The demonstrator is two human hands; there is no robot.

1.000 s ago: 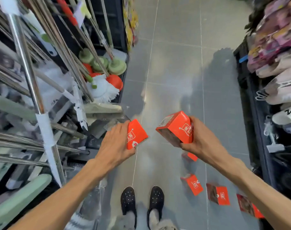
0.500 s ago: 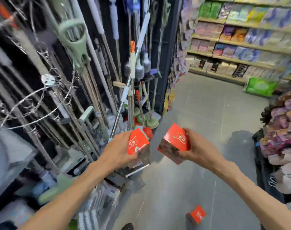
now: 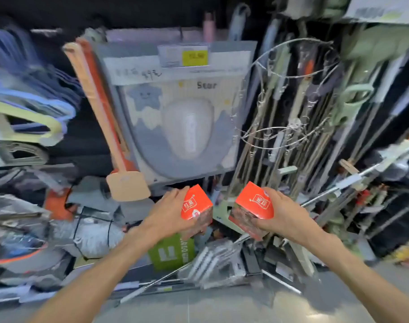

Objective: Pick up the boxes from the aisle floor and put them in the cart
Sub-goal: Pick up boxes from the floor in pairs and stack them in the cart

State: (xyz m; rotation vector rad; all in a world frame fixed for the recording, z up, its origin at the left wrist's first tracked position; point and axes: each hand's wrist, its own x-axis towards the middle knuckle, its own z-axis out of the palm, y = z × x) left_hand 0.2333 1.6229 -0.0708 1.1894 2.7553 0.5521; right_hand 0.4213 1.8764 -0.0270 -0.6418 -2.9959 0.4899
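Observation:
My left hand [image 3: 168, 214] is shut on a small red box [image 3: 195, 203] with white characters on its face. A second red box [image 3: 254, 203] of the same kind sits in my right hand [image 3: 285, 215], gripped from the right side. Both boxes are held at chest height, close together, in front of a crowded shelf rack. No cart is in view, and the boxes on the floor are out of the frame.
The rack ahead holds a packaged toilet seat cover [image 3: 175, 113], long-handled fly swatters [image 3: 126, 185], hangers [image 3: 28, 113] at left and mop poles [image 3: 292, 127] at right. A green carton [image 3: 171, 252] and wrapped goods crowd the bottom shelf. Grey floor tiles [image 3: 222, 304] run along the bottom.
The view has swung left from the aisle floor to face the shelf rack. Both hands still hold their red boxes and have come closer together; the floor boxes have left the frame.

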